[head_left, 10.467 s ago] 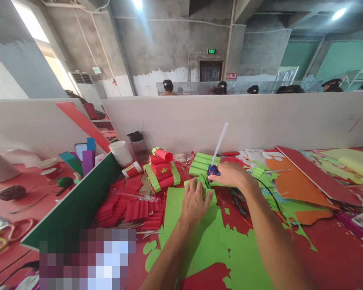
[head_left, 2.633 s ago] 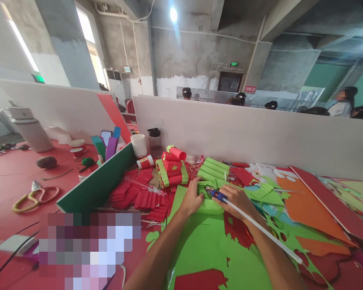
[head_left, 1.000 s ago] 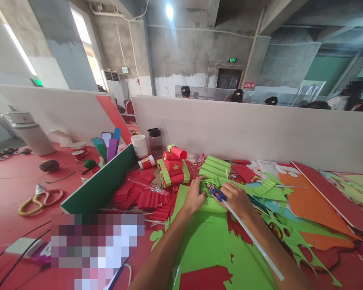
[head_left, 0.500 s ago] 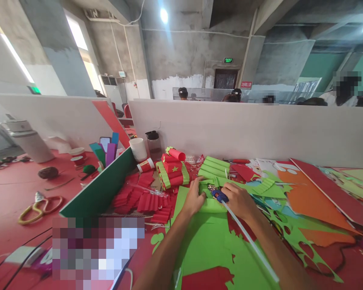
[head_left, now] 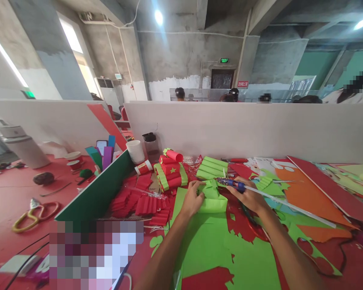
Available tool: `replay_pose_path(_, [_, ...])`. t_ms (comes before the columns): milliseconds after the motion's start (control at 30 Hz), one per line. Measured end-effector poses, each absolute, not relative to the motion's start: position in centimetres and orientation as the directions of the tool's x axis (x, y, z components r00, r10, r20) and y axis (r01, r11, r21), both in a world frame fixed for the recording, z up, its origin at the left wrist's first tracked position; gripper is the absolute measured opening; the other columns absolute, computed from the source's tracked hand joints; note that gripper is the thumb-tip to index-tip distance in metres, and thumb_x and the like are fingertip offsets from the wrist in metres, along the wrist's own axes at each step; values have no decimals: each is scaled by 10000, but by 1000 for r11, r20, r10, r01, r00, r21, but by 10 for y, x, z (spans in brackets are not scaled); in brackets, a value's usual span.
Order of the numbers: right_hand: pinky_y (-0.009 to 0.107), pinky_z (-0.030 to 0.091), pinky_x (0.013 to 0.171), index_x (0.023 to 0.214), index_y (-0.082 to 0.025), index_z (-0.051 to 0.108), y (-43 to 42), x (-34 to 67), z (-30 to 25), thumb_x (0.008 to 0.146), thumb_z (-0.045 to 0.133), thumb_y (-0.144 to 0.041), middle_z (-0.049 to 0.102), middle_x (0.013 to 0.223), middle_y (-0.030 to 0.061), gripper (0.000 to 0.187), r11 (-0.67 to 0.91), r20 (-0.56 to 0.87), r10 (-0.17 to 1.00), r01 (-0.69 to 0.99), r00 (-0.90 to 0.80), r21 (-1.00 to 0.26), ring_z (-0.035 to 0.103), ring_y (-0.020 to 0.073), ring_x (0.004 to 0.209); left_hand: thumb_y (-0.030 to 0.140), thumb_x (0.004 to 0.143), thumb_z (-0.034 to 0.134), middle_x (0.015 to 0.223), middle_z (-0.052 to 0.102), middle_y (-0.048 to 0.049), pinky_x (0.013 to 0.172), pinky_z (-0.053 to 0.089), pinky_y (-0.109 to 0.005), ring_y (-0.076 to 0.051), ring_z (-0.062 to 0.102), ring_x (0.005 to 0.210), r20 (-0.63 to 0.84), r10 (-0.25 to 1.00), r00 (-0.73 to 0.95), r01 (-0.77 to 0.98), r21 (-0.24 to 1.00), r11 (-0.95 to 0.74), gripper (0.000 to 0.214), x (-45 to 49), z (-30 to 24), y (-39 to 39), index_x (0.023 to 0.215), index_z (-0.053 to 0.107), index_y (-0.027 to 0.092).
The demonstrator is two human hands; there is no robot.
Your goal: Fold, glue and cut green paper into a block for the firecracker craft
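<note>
A blue glue gun [head_left: 235, 184] is in my right hand [head_left: 251, 197], its nozzle toward the left and a long white glue stick [head_left: 293, 207] running out behind it. My left hand [head_left: 194, 197] grips a folded light-green paper piece [head_left: 212, 199] by its left side, fingers closed at its edge. That piece rests on a large flat green sheet [head_left: 205, 241] with ragged cut edges. Just behind lies a green pleated paper roll set [head_left: 212, 168]. To the left sits a bundle of red paper rolls [head_left: 171, 171] with green bands and a star.
Red pleated papers [head_left: 147, 202] lie beside a dark green board [head_left: 93, 189]. Paper cups [head_left: 135, 151], a black-lidded bottle [head_left: 151, 146] and scissors [head_left: 35, 215] stand or lie leftward. Orange paper [head_left: 302, 189] and green scraps cover the right. A white partition [head_left: 245, 129] closes the back.
My right hand has moved the glue gun rightward, off the folded green paper, and its glue stick has swung flatter. My left hand stays on the paper. The view has shifted slightly.
</note>
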State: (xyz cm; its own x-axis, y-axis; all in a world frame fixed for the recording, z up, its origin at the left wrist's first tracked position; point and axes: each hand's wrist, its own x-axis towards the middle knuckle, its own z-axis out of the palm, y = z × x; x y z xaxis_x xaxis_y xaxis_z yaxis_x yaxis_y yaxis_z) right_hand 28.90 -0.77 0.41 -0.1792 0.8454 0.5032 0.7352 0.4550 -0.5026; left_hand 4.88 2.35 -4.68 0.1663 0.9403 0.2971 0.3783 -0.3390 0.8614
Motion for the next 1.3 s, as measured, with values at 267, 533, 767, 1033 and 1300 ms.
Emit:
replay_pose_path(267, [265,450,604,795,-209,628,-8,281,0,882,588,-493,656,755,14,300,474,455,854,735,-252,-485,603,168,659,89,706,493,1237,520,-103,1006,433,-376,-257,536,1174,299,942,152,390,858,-335,419,50,-47,24,1089,637,180])
replay_pose_path(533, [252,438,635,792,-224,636,-12,265,-2,919,571,-448,646,811,11,266,561,463,787,784,-407,-265,603,150,694,102,716,490,1222,529,-99,1023,414,-400,-256,543,1148,311,937,155,379,857,-348,395,49,-49,24,1090,585,188])
replay_pose_path(767, [251,408,618,780,-222,633,-9,266,-6,931,554,-463,636,791,14,295,559,504,749,819,-430,-133,599,155,697,112,712,496,1180,550,-84,995,421,-410,-262,548,1111,311,937,157,381,856,-348,389,49,-44,21,1083,556,214])
replay_pose_path(1033, [267,372,627,789,-207,609,-11,266,-4,947,533,-419,627,810,29,275,550,530,685,832,-501,76,592,164,739,118,710,489,1173,543,-80,938,435,-389,-253,548,1060,305,940,156,393,854,-342,318,49,-43,20,1011,540,212])
replay_pose_path(1300, [274,303,595,794,-204,581,-10,264,-7,923,571,-311,609,824,35,168,547,447,698,819,-560,172,570,178,789,111,703,482,1147,537,-78,957,428,-383,-247,549,1055,297,943,150,398,855,-332,307,50,-45,21,991,532,205])
